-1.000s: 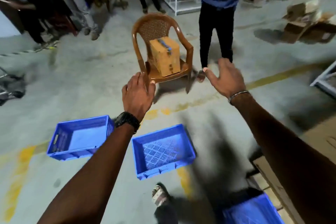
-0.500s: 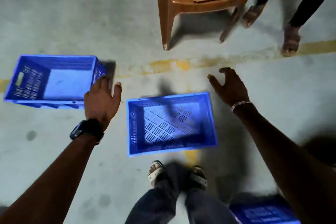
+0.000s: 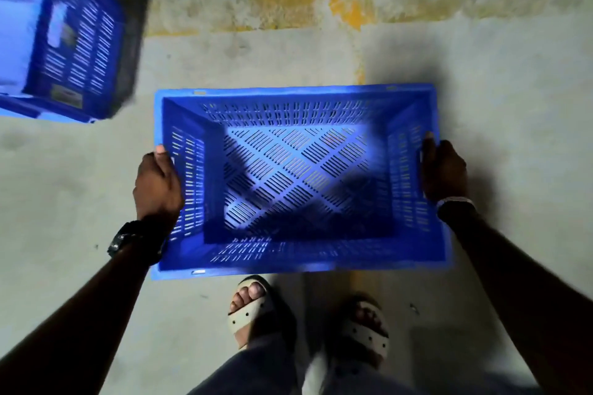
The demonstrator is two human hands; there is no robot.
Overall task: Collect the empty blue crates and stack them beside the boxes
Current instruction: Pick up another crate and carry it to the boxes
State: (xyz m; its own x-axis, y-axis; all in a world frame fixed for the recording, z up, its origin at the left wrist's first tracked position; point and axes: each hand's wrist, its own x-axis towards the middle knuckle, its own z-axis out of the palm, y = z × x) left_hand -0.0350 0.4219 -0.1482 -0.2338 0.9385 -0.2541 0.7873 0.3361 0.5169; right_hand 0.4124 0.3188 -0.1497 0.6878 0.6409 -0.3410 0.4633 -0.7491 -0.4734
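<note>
Floor (image 3: 481, 80): grey concrete, with a worn yellow painted line running across the top.
Blue crate (image 3: 298, 176): empty, slotted walls and base, open side up, in the middle just ahead of the person's sandalled feet.
Second crate (image 3: 67, 42): blue, blurred, at upper left, apart from the first.
Left hand (image 3: 158, 184): closed on the blue crate's left short wall, a black watch at the wrist.
Right hand (image 3: 444, 170): gripping the right short wall, a bracelet at the wrist.
</note>
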